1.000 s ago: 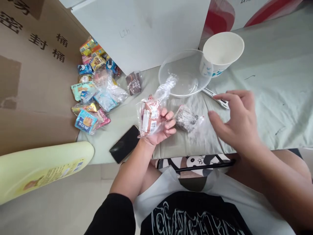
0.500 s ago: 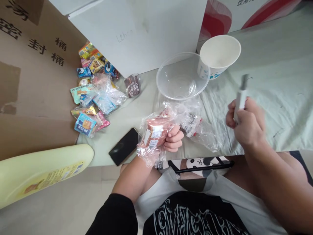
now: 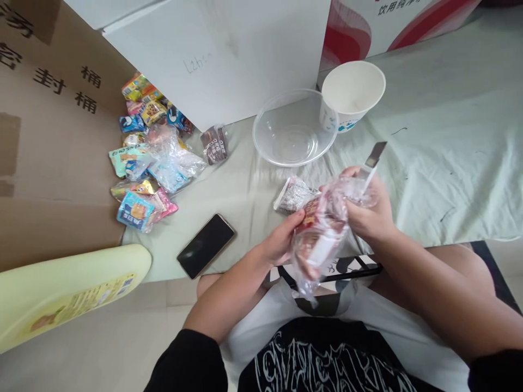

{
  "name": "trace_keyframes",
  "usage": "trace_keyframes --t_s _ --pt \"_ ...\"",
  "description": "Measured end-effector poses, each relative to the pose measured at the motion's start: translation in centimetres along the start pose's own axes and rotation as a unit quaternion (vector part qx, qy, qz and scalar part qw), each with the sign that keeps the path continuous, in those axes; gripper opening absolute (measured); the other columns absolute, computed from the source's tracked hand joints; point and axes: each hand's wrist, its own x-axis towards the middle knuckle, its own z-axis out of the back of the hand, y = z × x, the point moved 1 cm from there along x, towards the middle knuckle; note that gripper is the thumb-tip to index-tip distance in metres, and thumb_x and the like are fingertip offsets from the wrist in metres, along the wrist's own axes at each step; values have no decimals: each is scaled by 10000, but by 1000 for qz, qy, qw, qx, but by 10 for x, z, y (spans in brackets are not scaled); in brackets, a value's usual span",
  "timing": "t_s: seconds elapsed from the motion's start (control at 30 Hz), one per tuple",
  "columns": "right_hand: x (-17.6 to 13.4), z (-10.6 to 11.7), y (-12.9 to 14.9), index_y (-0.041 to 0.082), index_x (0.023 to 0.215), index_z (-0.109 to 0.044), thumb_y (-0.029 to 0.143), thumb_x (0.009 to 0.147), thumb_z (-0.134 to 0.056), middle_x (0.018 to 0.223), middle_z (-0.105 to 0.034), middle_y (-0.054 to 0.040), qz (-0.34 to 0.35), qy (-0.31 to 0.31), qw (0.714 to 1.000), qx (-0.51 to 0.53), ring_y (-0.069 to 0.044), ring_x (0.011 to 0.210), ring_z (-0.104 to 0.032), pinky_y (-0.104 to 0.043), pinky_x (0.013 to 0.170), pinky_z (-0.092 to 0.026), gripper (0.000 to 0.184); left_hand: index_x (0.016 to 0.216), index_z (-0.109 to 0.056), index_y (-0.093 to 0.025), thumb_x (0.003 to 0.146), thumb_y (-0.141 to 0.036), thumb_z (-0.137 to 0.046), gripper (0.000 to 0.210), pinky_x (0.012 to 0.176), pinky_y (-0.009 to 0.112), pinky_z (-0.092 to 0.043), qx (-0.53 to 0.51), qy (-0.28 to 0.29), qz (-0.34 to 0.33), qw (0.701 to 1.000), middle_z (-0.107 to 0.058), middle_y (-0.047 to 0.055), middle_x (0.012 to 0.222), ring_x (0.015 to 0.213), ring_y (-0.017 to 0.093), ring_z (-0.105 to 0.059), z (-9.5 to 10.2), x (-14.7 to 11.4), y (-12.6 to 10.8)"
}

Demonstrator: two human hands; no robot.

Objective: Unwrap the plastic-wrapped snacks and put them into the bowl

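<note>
My left hand [image 3: 281, 238] is closed on the side of a reddish snack packet [image 3: 321, 234] in clear wrapping, slightly blurred, above the table's front edge. Closed around a utility knife [image 3: 371, 166], my right hand [image 3: 373, 209] also grips the upper end of the packet's plastic. The blade points up and to the right, away from the packet. Just behind the packet a small clear-wrapped packet [image 3: 295, 196] lies on the cloth. Beyond it stands a clear plastic bowl [image 3: 296, 158], and a white paper cup [image 3: 353, 90] is beside the bowl.
A phone [image 3: 206, 246] lies left of my hands. Several small wrapped snacks [image 3: 153, 111] are heaped by a cardboard box [image 3: 61, 141], with a dark packet [image 3: 214, 146] apart from them. A white box [image 3: 229, 60] stands behind. A pale yellow container [image 3: 77, 288] is at the left.
My right hand has brought the knife left to the packet and now grips its plastic. The packet has turned and moved right in my left hand. The loose plastic has left the cloth.
</note>
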Motion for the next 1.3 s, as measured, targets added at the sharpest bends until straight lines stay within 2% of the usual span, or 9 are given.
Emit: trace_keyframes --t_s 0.1,0.3,0.5,0.73,0.83,0.93,1.03,1.17,1.3 --pt "6 2 -5 281 995 -624 531 706 -876 819 -746 -6 -44 -27 998 21 -177 662 -688 -317 600 -580 457 1113 -730 -163 898 -474 -647 387 927 326 -544 40 5 -42 998 -790 79 1044 1005 224 -725 -4 -12 -9" --pt "13 -14 -4 233 800 -589 319 753 -753 679 -604 34 -16 -129 977 -168 -134 575 -544 -274 523 -448 191 1014 -752 -143 712 -600 -831 554 711 312 -597 150 47 -32 987 -771 93 882 746 197 -724 4 -13 -16" --pt "12 -33 17 232 829 -625 170 734 -634 559 -515 60 -8 -68 936 -344 -132 483 -461 -296 496 -372 113 1075 -709 -168 520 -696 -901 790 635 286 -576 188 145 48 970 -756 113 944 764 204 -736 9 -9 -18" --pt "5 -33 27 254 858 -695 220 857 -660 944 -716 -74 187 -73 927 -316 -230 831 -690 -387 699 -558 49 1068 -701 -193 639 -358 -904 501 785 335 -602 186 28 -136 973 -762 75 1013 879 222 -751 -4 -15 -21" --pt "-1 -38 27 273 889 -697 206 883 -676 883 -732 -34 239 -19 934 -264 -197 782 -701 -351 679 -578 70 1053 -681 -245 608 -245 -883 489 829 335 -600 106 -38 -243 964 -755 -7 930 909 214 -753 -7 -17 -21" --pt "-6 -45 23 271 1018 -691 118 866 -631 935 -763 -17 282 69 929 -229 -179 826 -727 -328 730 -598 224 905 -686 -214 598 -253 -851 351 711 295 -585 59 -75 -265 960 -720 -20 782 736 181 -721 -2 -19 -22" --pt "-7 -49 20 261 1128 -669 56 841 -544 1013 -776 -27 304 125 916 -230 -173 883 -733 -328 786 -597 374 841 -702 -201 574 -338 -859 338 708 319 -586 54 -61 -246 966 -700 -3 734 728 208 -720 6 -21 -26" --pt "-7 -50 18 262 1274 -620 55 822 -507 946 -769 -12 307 185 899 -251 -170 811 -702 -352 806 -589 510 963 -717 -213 492 -532 -908 600 856 403 -593 66 -3 -204 977 -735 46 864 1043 334 -727 13 -26 -32" --pt "-10 -52 14 254 1319 -598 62 822 -490 1179 -759 -63 327 207 889 -245 -200 1002 -706 -389 863 -576 544 1127 -695 -208 480 -584 -933 785 864 377 -578 83 33 -169 982 -731 67 997 1074 313 -714 19 -31 -34"
